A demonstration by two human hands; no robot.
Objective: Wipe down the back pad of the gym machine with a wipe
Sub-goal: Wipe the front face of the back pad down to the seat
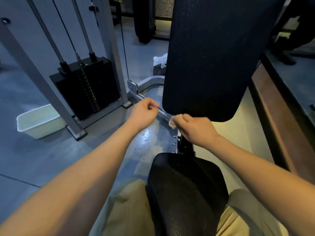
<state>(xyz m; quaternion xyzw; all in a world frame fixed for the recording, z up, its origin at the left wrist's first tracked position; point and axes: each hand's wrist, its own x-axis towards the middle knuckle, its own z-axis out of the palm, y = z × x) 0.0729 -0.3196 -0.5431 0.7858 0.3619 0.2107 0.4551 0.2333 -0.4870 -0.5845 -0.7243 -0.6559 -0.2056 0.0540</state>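
Grey gym floor lies under the machine, whose black back pad (209,57) fills 1 o'clock with its top cut off. Coloured marks on the weight stack (87,87) at 10 o'clock are too small to read. The right hand (194,128) curls round a crumpled wipe (172,123) at the pad's lower corner. The left hand (143,113) has curled, pinched fingers; I cannot tell if it holds anything.

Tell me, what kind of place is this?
Probably a gym: there is a weight stack, a tall back pad and a seat under it.
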